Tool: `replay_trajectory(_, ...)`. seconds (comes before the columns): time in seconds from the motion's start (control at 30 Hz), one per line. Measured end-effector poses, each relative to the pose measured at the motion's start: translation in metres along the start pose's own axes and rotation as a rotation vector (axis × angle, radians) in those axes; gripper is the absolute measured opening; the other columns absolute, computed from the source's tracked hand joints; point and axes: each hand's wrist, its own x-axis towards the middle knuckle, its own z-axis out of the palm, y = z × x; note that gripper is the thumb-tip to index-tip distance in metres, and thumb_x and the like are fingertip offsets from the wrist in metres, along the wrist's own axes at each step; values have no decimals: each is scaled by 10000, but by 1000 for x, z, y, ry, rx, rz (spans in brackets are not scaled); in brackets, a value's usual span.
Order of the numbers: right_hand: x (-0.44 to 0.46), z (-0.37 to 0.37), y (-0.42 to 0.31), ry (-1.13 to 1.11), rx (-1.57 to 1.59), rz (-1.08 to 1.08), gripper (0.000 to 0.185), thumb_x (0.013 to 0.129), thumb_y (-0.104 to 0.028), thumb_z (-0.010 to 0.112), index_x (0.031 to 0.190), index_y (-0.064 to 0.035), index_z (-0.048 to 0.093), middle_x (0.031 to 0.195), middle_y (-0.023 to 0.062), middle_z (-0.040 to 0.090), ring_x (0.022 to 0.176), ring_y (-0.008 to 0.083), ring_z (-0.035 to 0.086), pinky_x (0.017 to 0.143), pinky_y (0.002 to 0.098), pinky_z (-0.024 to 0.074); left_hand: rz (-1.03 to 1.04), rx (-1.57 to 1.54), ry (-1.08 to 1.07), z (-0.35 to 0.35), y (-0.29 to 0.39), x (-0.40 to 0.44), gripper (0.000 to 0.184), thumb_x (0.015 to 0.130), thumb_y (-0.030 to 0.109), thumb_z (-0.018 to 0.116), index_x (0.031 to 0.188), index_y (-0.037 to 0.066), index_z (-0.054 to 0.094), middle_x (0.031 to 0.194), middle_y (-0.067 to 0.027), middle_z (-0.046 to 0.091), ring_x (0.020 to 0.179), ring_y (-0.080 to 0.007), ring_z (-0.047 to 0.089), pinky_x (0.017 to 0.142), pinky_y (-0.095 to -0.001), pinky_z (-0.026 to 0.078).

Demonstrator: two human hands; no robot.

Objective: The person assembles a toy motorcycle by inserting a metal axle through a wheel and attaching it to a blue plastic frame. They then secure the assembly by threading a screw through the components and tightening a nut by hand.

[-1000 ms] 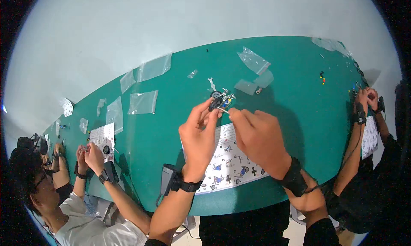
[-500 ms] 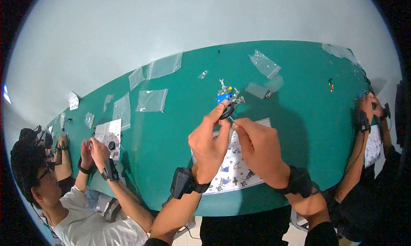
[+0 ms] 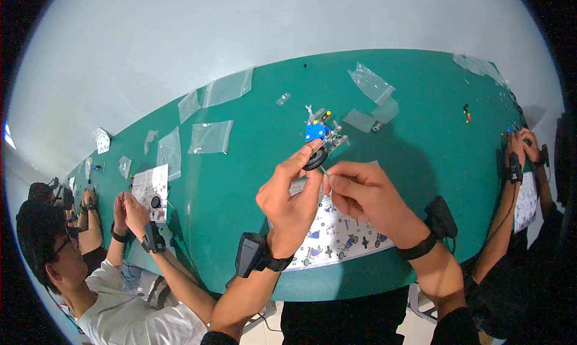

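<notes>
My left hand (image 3: 290, 195) is closed around a small toy model (image 3: 315, 130) made of blue and grey metal-looking parts, with a yellow piece near its top. A black wheel (image 3: 317, 159) sits at the model's near end, between my left thumb and fingers. My right hand (image 3: 371, 192) pinches a thin metallic rod (image 3: 325, 172) that reaches up to the wheel. Whether the rod is a tool or a part of the model cannot be made out. Below both hands lies a printed instruction sheet (image 3: 327, 249), partly covered by them.
Clear plastic bags (image 3: 210, 137) lie on the green table (image 3: 252, 177), with another bag (image 3: 371, 83) farther back. Small yellow, red and black pieces (image 3: 467, 113) are at the right. A person in a white shirt (image 3: 135, 309) works at the left; another person's hands (image 3: 523, 145) are at the right.
My right hand has turned about the rod, its wrist rolling so the black wrist device now shows at the side. The model is tilted slightly in my left hand, which keeps its hold.
</notes>
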Motion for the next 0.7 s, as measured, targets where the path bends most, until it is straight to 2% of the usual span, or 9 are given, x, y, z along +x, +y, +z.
replay_trajectory(0.13,2,-8,9,-128,415,175,183,1108,-233,586,1047,-74,651,626,-70,438,460,24,333,505,232,314,-25,-93,-2,-1,3,-2,287,862,-108,763,1136,-44,709,1167,-194,794,1038,-237,791,834,-327,644)
replay_trajectory(0.23,5,-16,16,-365,642,202,188,1119,-244,568,1052,-81,631,624,-90,387,466,20,315,521,240,302,-72,-166,-27,-4,4,-7,303,870,-110,760,1160,-47,701,1186,-203,786,1056,-245,785,854,-336,647)
replay_trajectory(0.33,8,-15,16,-332,640,218,200,1124,-239,559,1070,-70,653,619,-64,398,436,32,321,496,241,291,-86,-202,-20,-1,3,-4,304,880,-116,750,1172,-55,694,1194,-212,780,1066,-250,779,879,-342,647)
replay_trajectory(0.43,12,-7,17,-134,270,47,223,1133,-258,546,1061,-68,638,657,-61,434,512,43,425,508,251,301,-82,-132,12,0,3,1,293,886,-123,743,1168,-62,692,1193,-216,776,1073,-244,773,899,-345,646)
replay_trajectory(0.53,14,-2,25,4,-268,-244,240,1131,-259,540,1014,-63,613,680,3,525,597,148,564,530,326,374,-126,-109,32,2,-1,1,284,886,-123,741,1159,-62,697,1191,-215,776,1066,-235,771,904,-346,645)
replay_trajectory(0.63,16,6,37,304,-907,-657,214,1096,-230,580,970,-58,596,755,102,626,658,299,635,588,426,465,-156,-74,44,1,-2,-2,274,884,-122,742,1149,-66,703,1182,-216,778,1042,-227,774,894,-346,647)
replay_trajectory(0.7,8,10,27,376,-1123,-692,206,1068,-214,604,935,-57,584,766,154,640,688,368,642,619,485,485,-148,-59,45,3,0,-3,275,878,-119,745,1145,-65,709,1170,-213,782,1019,-220,779,876,-342,649)
